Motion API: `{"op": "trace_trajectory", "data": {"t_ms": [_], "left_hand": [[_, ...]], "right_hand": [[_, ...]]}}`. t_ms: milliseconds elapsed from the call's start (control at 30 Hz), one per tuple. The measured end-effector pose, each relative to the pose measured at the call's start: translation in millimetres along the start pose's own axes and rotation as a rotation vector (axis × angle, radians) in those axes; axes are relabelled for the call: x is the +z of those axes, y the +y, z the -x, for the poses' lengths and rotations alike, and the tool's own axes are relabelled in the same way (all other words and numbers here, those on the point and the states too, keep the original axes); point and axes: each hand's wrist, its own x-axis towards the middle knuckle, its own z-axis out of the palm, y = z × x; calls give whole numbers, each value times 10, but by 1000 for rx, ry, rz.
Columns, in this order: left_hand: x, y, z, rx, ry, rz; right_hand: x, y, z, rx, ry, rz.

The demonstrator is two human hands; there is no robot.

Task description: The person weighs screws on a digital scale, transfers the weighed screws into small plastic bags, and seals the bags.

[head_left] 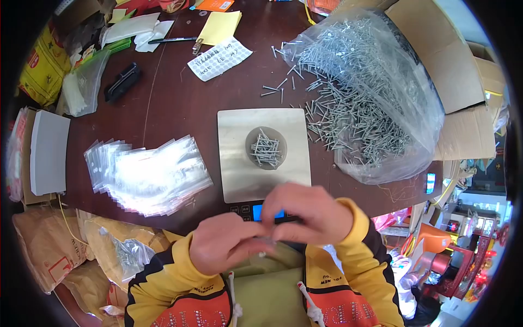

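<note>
Left hand: the left hand [220, 242] is in front of the scale, its fingers curled inward toward the other hand; motion blur hides how tightly they close and what they hold.
Right hand: the right hand [309, 213] reaches over the scale's near edge, fingers bent and partly spread; whether it grips anything cannot be told.
Paper bags: on the left, below table level, crumpled brown paper bags [49, 240] lie together; a clear bag [131, 252] with grey contents sits on one.
Scale: the flat metal scale [233, 163] has a lit blue screen [261, 211], partly covered by the right hand.
Cup: a small round cup [281, 139] stands on the scale's plate, holding a loose heap of screws [266, 151], one tilted up near its far rim.
Small bags: left of the scale, clear flat bags [155, 174] lie fanned in an overlapping pile.
White box: a white box [50, 152] stands at the table's left edge.
Large bag: right of the scale, a big clear plastic bag [419, 114] lies open, full of screws that spill onto the table [180, 103].
Carton: an open cardboard carton [444, 52] stands beside the large bag.
Pouch: at far left, a clear pouch [90, 79] holds white contents.
</note>
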Motion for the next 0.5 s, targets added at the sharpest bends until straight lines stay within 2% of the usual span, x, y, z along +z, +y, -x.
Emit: {"op": "trace_trajectory", "data": {"t_ms": [33,133,167,267,367,467,500], "left_hand": [[11,-4,54,-30,-22,111],[79,-89,109,167,-75,134],[60,-100,109,108,-144,197],[-26,-39,97,-46,-97,148],[-88,35,-45,179,96,29],[-181,-29,52,193,79,-14],[-246,-87,60,196,-18,-10]], "right_hand": [[71,-1,24,-49,-11,-12],[125,11,68,-129,1,18],[125,14,80,-144,12,38],[82,30,134,-35,139,10],[53,28,135,18,184,30],[-91,85,164,119,310,116],[-160,131,163,157,366,161]]}}
